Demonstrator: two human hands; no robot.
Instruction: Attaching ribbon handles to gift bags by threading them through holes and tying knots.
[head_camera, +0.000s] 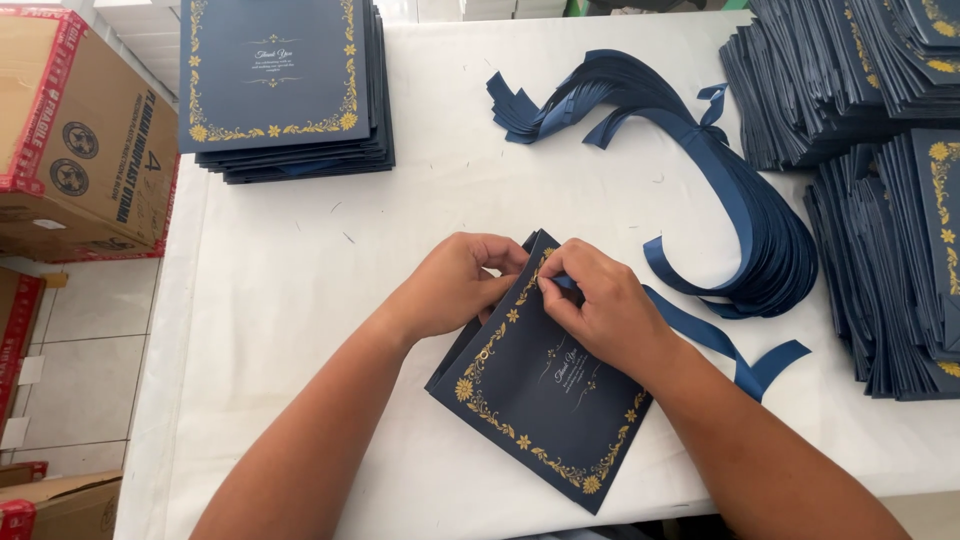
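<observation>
Head view looks down on a flat navy paper bag (540, 400) with gold floral edging, lying tilted on the white bench (300, 290) just in front of the person. Both hands meet at the bag's upper edge. The left hand (455, 285) has its fingers curled closed over that edge, pinning it. The right hand (600, 305) has its fingers pinched shut on the end of a navy ribbon (700, 335) beside a small hole in the gold border; the ribbon's loose tail trails off to the right of the bag.

Right of the bag and beyond it lies a thick bundle of ribbons (760, 230), and further right stand stacks of bags (890, 250). Up and to the left of the bag sits another neat stack (280, 85), with a cardboard box (80, 130) past the bench edge.

Likely slips, as I judge them: the ribbon end may fray or fold at the hole and refuse to pass; a hard tug could tear the paper around the hole; the trailing tail could snag on the bundle and drag ribbons along; a loosened left grip would let the bag slide.
</observation>
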